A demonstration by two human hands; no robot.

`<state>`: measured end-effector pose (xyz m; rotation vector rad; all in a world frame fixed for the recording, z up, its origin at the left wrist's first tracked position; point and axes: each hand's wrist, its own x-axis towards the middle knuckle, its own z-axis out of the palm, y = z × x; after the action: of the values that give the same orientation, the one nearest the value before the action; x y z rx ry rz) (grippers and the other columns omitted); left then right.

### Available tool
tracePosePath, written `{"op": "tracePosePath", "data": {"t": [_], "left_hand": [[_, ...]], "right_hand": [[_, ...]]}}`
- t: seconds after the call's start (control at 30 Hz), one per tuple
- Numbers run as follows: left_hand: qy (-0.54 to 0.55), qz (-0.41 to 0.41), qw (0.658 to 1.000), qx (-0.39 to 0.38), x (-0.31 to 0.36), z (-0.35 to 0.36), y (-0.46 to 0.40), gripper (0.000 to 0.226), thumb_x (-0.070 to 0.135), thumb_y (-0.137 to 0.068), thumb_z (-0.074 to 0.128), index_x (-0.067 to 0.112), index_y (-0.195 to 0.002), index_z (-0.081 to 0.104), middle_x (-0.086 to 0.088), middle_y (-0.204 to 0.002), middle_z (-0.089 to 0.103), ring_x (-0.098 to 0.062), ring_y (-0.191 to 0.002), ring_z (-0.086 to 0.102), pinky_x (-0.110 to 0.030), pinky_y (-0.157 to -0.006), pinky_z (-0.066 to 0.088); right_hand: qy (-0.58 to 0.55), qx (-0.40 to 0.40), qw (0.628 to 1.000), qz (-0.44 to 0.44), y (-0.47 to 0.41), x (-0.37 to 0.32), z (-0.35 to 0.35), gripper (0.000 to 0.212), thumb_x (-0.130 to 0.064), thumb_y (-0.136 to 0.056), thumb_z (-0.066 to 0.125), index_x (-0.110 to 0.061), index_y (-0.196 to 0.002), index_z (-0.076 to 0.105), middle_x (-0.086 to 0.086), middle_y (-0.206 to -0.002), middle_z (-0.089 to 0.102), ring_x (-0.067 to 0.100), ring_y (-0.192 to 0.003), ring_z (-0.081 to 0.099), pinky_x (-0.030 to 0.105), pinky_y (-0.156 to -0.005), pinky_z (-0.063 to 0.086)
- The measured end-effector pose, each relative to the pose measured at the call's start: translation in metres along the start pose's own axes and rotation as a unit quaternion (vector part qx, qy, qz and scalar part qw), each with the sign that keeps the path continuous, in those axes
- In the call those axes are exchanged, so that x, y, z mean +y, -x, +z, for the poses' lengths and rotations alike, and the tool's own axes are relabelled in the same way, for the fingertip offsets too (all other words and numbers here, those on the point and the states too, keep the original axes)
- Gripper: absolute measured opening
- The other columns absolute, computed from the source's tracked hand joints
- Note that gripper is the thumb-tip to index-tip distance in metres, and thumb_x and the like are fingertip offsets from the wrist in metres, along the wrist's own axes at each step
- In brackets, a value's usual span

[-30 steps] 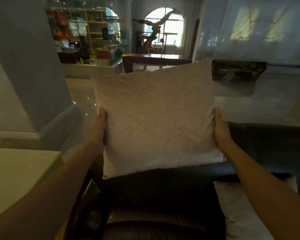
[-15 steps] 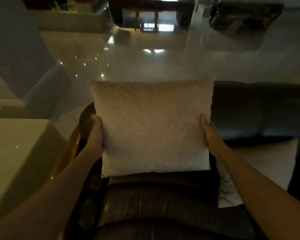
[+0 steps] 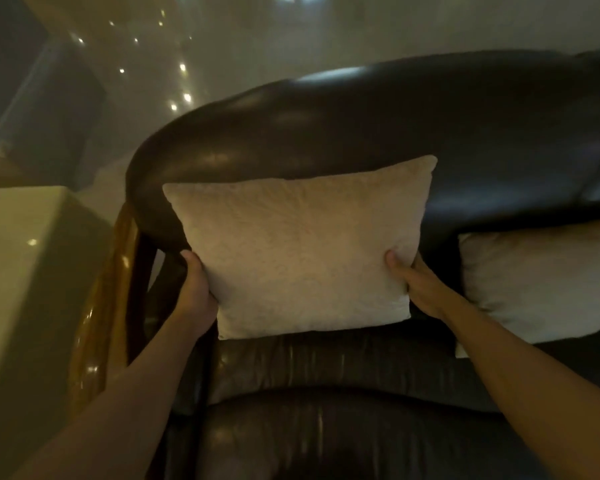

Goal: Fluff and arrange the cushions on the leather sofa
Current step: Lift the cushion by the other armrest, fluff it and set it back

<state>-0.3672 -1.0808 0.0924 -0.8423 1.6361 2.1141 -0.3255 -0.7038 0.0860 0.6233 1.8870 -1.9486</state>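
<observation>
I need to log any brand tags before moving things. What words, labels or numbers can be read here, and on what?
None. The cushion held by the left hand and right hand shows only an embossed pattern, no tag. The second cushion, leather sofa and side table show no writing.

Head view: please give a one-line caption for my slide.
Both hands, left and right, set a cream cushion against the leather sofa's backrest.
</observation>
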Motion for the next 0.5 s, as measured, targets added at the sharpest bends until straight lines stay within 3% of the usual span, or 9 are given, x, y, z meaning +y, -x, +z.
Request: {"op": "tracePosePath", "data": {"t": [0.1, 0.27, 0.4, 0.5], "left_hand": [[-0.007, -0.033, 0.999, -0.008, -0.017, 0.005, -0.022, 0.08, 0.078, -0.09, 0.025, 0.035, -0.158, 0.029, 0.009, -0.165, 0.03, -0.022, -0.153, 0.024, -0.048, -0.125, 0.018], [-0.024, -0.085, 0.996, 0.022, -0.031, 0.005, -0.035, 0.073, 0.071, -0.097, 0.022, 0.034, -0.159, 0.022, 0.01, -0.168, 0.021, -0.021, -0.156, 0.016, -0.046, -0.127, 0.012], [-0.014, -0.105, 0.994, 0.034, -0.045, 0.004, -0.035, 0.063, 0.061, -0.103, 0.021, 0.036, -0.16, 0.012, 0.007, -0.17, 0.014, -0.028, -0.156, 0.012, -0.056, -0.125, 0.013], [-0.024, -0.103, 0.994, 0.032, -0.055, 0.004, -0.032, 0.062, 0.06, -0.104, 0.021, 0.036, -0.16, 0.015, 0.006, -0.17, 0.015, -0.027, -0.156, 0.013, -0.056, -0.125, 0.015]], "right_hand": [[0.008, 0.016, 1.0, 0.024, -0.014, 0.021, -0.008, 0.124, -0.068, -0.049, 0.083, -0.035, -0.151, 0.02, -0.004, -0.147, 0.042, 0.02, -0.134, 0.042, 0.043, -0.108, 0.04], [0.018, 0.005, 0.999, 0.026, -0.02, 0.039, -0.012, 0.126, -0.055, -0.048, 0.089, -0.041, -0.148, 0.015, -0.009, -0.145, 0.04, 0.014, -0.132, 0.041, 0.031, -0.099, 0.042], [0.013, -0.002, 1.0, 0.023, -0.025, 0.058, -0.018, 0.126, -0.04, -0.051, 0.093, -0.039, -0.15, 0.016, -0.007, -0.149, 0.037, 0.015, -0.136, 0.037, 0.041, -0.112, 0.035], [0.001, 0.0, 1.0, 0.03, -0.023, 0.068, -0.023, 0.118, -0.032, -0.06, 0.091, -0.042, -0.149, 0.013, -0.009, -0.151, 0.033, 0.015, -0.139, 0.033, 0.044, -0.114, 0.032]]}}
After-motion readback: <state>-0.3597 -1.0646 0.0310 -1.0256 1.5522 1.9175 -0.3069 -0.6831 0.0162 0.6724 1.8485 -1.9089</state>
